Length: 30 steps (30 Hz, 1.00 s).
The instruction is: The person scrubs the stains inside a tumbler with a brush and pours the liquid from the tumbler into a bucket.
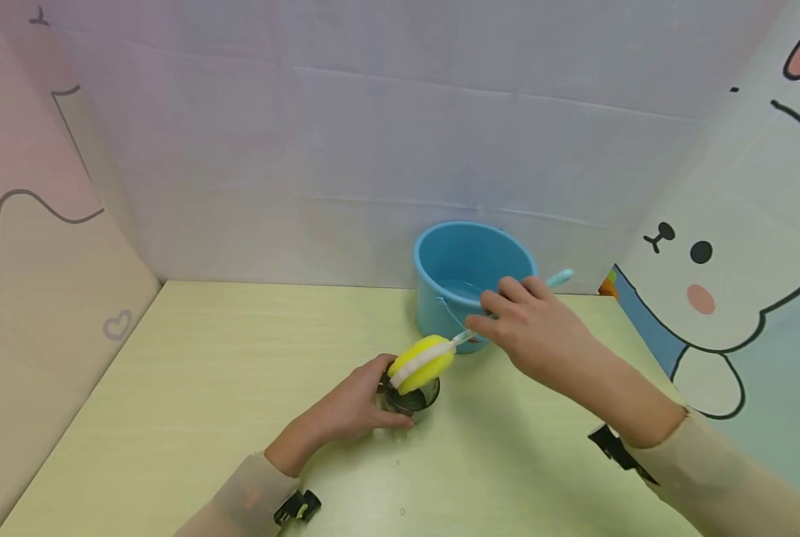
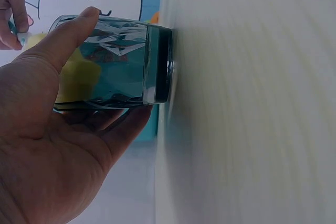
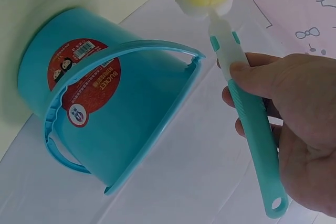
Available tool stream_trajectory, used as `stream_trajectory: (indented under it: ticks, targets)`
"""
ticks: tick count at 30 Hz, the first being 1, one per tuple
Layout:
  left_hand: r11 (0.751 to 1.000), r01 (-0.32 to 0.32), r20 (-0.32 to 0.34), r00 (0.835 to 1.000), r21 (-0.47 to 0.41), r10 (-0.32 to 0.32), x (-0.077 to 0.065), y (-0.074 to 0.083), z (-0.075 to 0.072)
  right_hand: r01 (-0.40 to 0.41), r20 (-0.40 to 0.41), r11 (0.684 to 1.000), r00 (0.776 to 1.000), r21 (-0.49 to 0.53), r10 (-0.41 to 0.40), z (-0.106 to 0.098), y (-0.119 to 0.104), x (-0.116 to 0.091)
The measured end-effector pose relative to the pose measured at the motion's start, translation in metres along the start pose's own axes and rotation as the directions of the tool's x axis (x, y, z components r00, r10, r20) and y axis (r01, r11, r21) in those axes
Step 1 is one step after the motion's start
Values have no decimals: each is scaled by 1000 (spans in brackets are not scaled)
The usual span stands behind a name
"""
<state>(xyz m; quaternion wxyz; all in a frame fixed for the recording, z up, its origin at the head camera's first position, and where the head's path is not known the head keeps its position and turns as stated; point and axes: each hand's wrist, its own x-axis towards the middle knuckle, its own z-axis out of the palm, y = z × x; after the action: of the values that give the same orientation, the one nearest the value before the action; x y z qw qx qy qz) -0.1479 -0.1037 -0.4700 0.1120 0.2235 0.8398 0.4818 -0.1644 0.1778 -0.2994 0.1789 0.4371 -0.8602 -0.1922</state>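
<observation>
A dark, clear drinking glass stands upright on the table, its base on the surface in the left wrist view. My left hand grips it round the side, thumb on one side and fingers on the other. My right hand holds a cup brush by its teal and white handle, up and to the right of the glass. The brush's yellow and white sponge head tilts down into the glass's mouth. Through the glass wall, part of the yellow sponge shows inside.
Behind the right hand stands a blue bucket with some water in it and its handle hanging down in front. The pale yellow table has a few small drops near the glass. Patterned cloth walls enclose the back and sides.
</observation>
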Motion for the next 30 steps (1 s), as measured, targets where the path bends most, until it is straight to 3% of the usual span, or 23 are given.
stream_trajectory:
  ticks: [23,30]
  targets:
    - [1000,-8,3,1000,-5,8,1,-2,0,-63,-6,995,998,79,64,11,17,-32]
    - [1000,-11,6,1000,6,11,0,-3,0,-109,50,986,993,122,104,15,17,-42]
